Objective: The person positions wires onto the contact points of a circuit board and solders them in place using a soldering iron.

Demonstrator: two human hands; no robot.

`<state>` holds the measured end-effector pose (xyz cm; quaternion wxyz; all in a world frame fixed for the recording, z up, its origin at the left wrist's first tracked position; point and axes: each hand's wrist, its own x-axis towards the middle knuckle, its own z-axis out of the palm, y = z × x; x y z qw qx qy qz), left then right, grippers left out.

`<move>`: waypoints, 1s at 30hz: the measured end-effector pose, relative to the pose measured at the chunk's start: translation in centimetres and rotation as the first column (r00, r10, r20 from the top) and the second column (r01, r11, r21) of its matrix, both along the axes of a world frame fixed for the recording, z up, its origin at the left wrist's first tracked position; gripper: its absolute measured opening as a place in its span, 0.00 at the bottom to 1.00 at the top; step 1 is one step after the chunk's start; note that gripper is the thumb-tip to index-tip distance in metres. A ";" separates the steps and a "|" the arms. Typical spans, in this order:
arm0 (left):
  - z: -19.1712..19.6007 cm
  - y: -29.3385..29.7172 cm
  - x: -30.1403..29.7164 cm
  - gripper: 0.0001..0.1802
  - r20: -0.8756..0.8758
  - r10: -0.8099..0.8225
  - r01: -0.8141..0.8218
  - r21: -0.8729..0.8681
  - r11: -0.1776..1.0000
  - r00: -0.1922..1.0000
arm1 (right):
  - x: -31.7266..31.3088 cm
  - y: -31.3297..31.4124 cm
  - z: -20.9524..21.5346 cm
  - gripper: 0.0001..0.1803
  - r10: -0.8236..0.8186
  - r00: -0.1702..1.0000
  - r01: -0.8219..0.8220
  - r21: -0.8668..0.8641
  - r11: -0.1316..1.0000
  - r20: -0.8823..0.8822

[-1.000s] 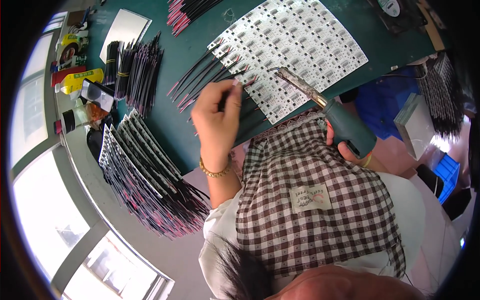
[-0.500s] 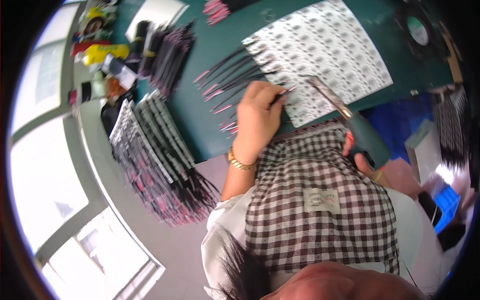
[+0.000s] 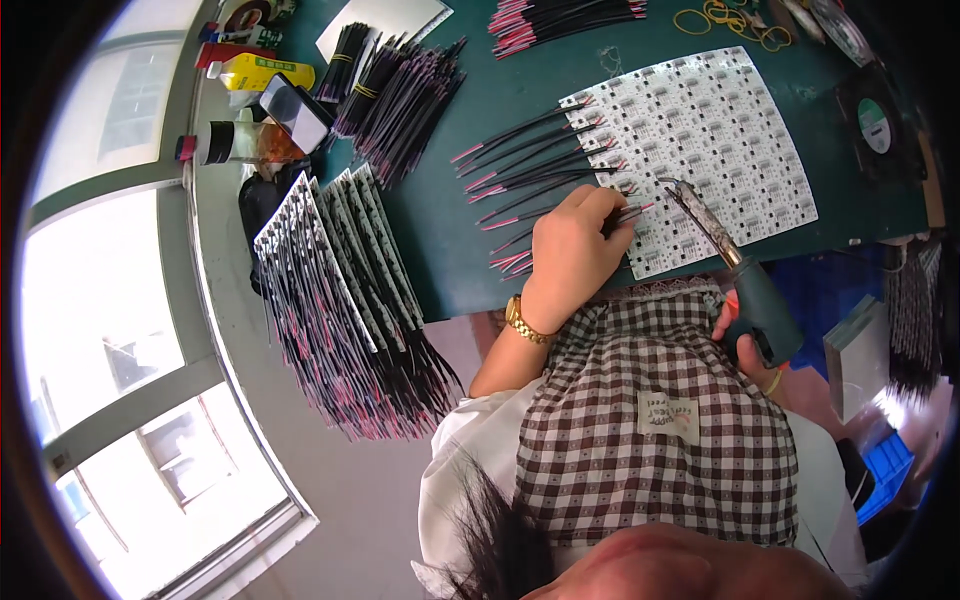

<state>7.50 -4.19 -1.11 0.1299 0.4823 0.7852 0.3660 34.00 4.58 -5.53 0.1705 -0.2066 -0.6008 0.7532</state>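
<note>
Workbench (image 3: 440, 265), dark green, stretches before the person I'm watching, who wears a brown-and-white checked apron (image 3: 650, 475). At the bench's left edge crowd several wired panels (image 3: 345, 290), their black and pink wires trailing outward. Flat on the bench, ahead of the apron, lies a white circuit-board panel (image 3: 720, 150), with a row of wires (image 3: 530, 175) reaching its left margin; whether they are joined there I can't tell. Bundles of wires (image 3: 405, 105) lie farther left. The soldering iron (image 3: 765, 310) slants over the panel's near part, its bent tip close to the left hand (image 3: 578, 245), whose thumb and fingers are pinched together. The right hand (image 3: 752, 360) is wrapped around the iron's handle. A yellow bottle (image 3: 262, 74) lies on its side, near a phone (image 3: 295, 112). Smallest is the pink-tipped wire (image 3: 643, 209) caught in the left hand's pinch, its end poking over the panel's left margin.
</note>
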 end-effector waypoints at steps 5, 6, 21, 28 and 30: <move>0.5 0.5 0.0 0.08 -0.039 -0.024 0.027 0.068 0.997 0.999 | 0.1 0.3 0.5 0.36 0.002 1.000 -0.004 0.082 0.997 0.019; 0.2 0.3 0.0 0.08 -0.050 -0.018 0.021 0.062 0.998 0.999 | 0.0 0.3 0.4 0.36 0.010 1.000 -0.011 0.083 0.996 0.016; -0.7 -0.4 0.2 0.07 0.024 0.142 -0.144 0.117 0.983 0.990 | -1.0 0.3 0.7 0.15 0.033 0.999 -0.030 0.091 0.995 -0.037; -1.0 -0.1 0.3 0.08 -0.002 0.127 -0.127 0.052 0.991 0.992 | -0.3 0.0 1.8 0.19 0.022 0.997 -0.028 -0.097 0.995 -0.069; -1.1 -0.1 0.3 0.08 0.013 0.132 -0.133 0.073 0.988 0.991 | -0.2 0.0 2.2 0.19 0.017 0.998 -0.024 -0.114 0.993 -0.063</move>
